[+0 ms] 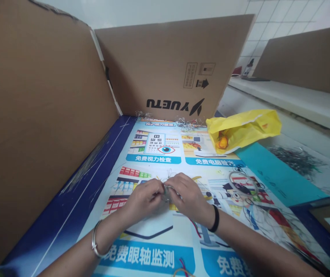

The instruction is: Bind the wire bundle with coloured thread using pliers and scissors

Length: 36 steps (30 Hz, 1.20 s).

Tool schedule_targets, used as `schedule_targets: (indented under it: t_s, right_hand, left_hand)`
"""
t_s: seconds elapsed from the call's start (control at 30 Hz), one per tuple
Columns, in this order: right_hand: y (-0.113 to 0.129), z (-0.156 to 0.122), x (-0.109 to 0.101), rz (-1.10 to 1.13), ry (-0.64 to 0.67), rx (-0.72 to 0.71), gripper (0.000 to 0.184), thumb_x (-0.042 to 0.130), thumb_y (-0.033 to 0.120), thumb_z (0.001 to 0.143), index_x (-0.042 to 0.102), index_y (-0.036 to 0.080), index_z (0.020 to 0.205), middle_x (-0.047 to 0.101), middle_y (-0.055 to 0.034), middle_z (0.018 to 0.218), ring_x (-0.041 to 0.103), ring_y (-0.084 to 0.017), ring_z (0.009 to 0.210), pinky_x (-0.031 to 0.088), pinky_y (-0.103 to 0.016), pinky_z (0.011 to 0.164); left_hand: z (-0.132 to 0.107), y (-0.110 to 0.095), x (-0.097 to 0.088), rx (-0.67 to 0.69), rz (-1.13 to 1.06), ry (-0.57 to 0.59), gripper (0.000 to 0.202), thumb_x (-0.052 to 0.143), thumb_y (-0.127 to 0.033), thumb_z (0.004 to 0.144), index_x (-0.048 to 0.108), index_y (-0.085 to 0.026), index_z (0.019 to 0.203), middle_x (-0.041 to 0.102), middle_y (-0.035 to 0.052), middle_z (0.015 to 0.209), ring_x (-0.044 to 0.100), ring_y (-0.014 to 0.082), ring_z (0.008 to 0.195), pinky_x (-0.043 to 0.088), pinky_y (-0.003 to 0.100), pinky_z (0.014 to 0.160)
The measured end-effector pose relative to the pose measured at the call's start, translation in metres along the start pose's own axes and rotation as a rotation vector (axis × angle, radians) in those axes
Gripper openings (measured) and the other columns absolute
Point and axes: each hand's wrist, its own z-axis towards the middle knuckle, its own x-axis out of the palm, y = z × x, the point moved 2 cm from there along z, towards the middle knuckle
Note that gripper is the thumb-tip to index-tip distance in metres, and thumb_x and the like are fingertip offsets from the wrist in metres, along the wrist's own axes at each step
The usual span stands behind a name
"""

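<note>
The person's left hand (148,197) and right hand (189,195) meet over the printed sheet (153,227) that covers much of the blue worktop (66,209). Each grip looks narrow, thumb and fingers pinched on a small wiry piece (167,193) between them; I can't make out its exact shape. Beyond the right hand, a yellow bag (248,130) lies on its side, with a tangled heap of thin strands (294,159) near it.
</note>
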Motion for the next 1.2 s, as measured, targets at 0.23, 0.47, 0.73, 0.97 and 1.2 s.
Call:
schedule_targets:
  t_s: [0.23, 0.47, 0.73, 0.97, 1.2]
  right_hand:
    - [0.0, 0.001, 0.001, -0.029, 0.016, 0.053, 0.019, 0.043, 0.012, 0.089, 0.06, 0.016, 0.097, 0.066, -0.0061, 0.082, 0.054, -0.018, 0.078, 0.045, -0.033, 0.073]
    - [-0.002, 0.003, 0.001, -0.086, 0.137, 0.032, 0.022, 0.04, 0.014, 0.092, 0.062, 0.014, 0.088, 0.06, -0.0076, 0.079, 0.051, -0.019, 0.079, 0.044, -0.033, 0.073]
    - [-0.002, 0.005, 0.0, -0.038, 0.129, 0.003, 0.024, 0.039, 0.013, 0.092, 0.061, 0.015, 0.082, 0.059, -0.007, 0.078, 0.051, -0.017, 0.076, 0.043, -0.031, 0.071]
    - [-0.006, 0.002, 0.004, 0.008, 0.116, 0.053, 0.018, 0.043, 0.011, 0.088, 0.061, 0.015, 0.09, 0.059, -0.0064, 0.08, 0.051, -0.018, 0.079, 0.045, -0.031, 0.073]
    - [-0.003, 0.003, 0.001, 0.054, 0.095, 0.052, 0.021, 0.043, 0.006, 0.085, 0.06, 0.014, 0.093, 0.062, -0.0075, 0.082, 0.055, -0.017, 0.081, 0.049, -0.03, 0.074]
  left_hand:
    - [-0.003, 0.004, 0.004, 0.157, 0.112, -0.098, 0.02, 0.044, 0.0, 0.079, 0.048, -0.019, 0.075, 0.06, 0.0038, 0.081, 0.057, 0.0139, 0.077, 0.047, 0.025, 0.068]
    - [-0.007, 0.006, 0.006, 0.248, 0.159, -0.152, 0.016, 0.046, -0.004, 0.084, 0.052, -0.018, 0.079, 0.061, 0.0042, 0.085, 0.058, 0.0133, 0.08, 0.051, 0.025, 0.07]
    - [-0.012, 0.007, 0.005, 0.334, 0.277, -0.144, 0.015, 0.045, -0.006, 0.086, 0.054, -0.017, 0.086, 0.062, 0.0053, 0.088, 0.059, 0.0137, 0.081, 0.052, 0.025, 0.072]
    - [-0.01, 0.003, 0.001, 0.438, 0.392, -0.143, 0.016, 0.043, -0.008, 0.088, 0.055, -0.017, 0.09, 0.065, 0.0051, 0.091, 0.062, 0.0132, 0.08, 0.053, 0.022, 0.067]
    - [-0.01, 0.004, 0.0, 0.585, 0.454, -0.197, 0.012, 0.044, -0.009, 0.089, 0.055, -0.013, 0.094, 0.067, 0.0087, 0.089, 0.065, 0.0161, 0.08, 0.055, 0.025, 0.063]
